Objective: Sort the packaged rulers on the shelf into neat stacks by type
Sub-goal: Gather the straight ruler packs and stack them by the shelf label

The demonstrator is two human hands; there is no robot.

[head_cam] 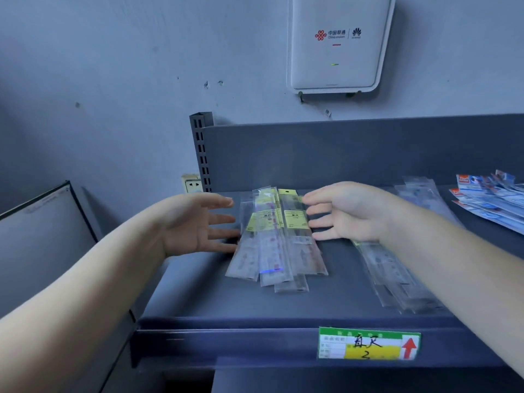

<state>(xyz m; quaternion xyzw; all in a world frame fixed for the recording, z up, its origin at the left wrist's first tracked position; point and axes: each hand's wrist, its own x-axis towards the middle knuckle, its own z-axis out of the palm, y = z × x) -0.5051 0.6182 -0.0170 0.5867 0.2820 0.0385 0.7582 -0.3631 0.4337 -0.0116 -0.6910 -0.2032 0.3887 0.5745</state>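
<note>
On the shelf (pixel 198 293), the left hand (pixel 195 222) and right hand (pixel 348 212) are flanking the fanned stack of yellow-labelled packaged rulers (pixel 276 236) in the middle, each grip spread with straight fingers, clamping nothing. The fingertips are lying at or just beside the stack's edges, seemingly to press the splayed packs square. To the right, a clear-pack pile (pixel 402 282) and blue-and-red packs (pixel 493 199) are lying apart, probably kept separate by type.
</note>
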